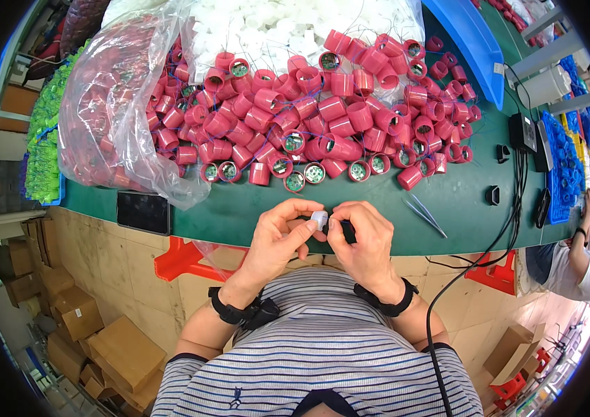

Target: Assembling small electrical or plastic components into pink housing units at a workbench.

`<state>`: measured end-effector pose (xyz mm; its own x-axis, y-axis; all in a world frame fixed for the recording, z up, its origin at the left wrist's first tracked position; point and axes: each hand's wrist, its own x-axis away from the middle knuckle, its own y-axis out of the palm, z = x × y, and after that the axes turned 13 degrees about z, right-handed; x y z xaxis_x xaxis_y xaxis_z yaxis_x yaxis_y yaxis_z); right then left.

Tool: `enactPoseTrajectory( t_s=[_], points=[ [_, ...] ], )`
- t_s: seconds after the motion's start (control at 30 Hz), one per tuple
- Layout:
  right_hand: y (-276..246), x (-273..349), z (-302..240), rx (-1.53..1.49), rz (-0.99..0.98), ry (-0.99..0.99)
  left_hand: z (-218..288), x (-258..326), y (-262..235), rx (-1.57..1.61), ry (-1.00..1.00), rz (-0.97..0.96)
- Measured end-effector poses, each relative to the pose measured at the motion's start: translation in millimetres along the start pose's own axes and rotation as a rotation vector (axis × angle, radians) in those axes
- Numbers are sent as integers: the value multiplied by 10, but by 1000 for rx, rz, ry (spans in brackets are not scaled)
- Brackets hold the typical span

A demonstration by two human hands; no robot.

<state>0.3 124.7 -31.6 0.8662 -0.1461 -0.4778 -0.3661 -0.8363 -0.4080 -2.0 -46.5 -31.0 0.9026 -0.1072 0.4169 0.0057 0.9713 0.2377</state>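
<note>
In the head view, the person works over a green table, with a small white piece held up just above its near edge. The left hand has that piece pinched between thumb and fingers. The right hand is right beside it, thumb and index finger drawn close together; whether they are clamped on the piece, on a thin wire, or on nothing cannot be told, as the contact is too small to make out.

As for progress, the work on this one piece appears to be under way rather than finished, since it is in the fingers and both hands are at it. Beyond the hands, a large heap of pink cylinders spreads across the table, several with green circuit boards showing inside and thin wires trailing out. Behind them is a big pile of white pieces, so plenty seems to be left. Which cylinders are complete cannot be told. Tweezers lie to the right, untouched.
</note>
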Motion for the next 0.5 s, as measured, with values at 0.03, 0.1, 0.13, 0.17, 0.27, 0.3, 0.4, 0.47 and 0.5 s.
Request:
enactPoseTrajectory(
  t_s=[0.03, 0.1, 0.13, 0.17, 0.27, 0.3, 0.4, 0.47, 0.5],
  points=[
    [-2, 1, -6, -4, -11, 35, -3, -10, -17, 67, -44, -27],
    [-1, -7, -11, -12, -9, 46, -5, -17, -35, 133, -91, -55],
    [0, -8, -10, -20, -9, 54, -6, -16, -39, 172, -135, -52],
    [-5, -6, -5, -20, -8, 56, -6, -16, -43, 211, -179, -49],
    [-23, -5, 8, -19, -45, 40, 6, -20, -43, 217, -171, -63],
    [-26, -9, 3, -15, -49, 42, 8, -22, -41, 216, -172, -64],
    [-27, -10, 5, -10, -51, 41, 10, -20, -36, 218, -175, -59],
    [-21, -9, 4, -8, -48, 39, 8, -20, -32, 207, -165, -57],
    [-13, -9, -2, -14, -33, 51, 11, -20, -29, 207, -166, -57]
  ],
)
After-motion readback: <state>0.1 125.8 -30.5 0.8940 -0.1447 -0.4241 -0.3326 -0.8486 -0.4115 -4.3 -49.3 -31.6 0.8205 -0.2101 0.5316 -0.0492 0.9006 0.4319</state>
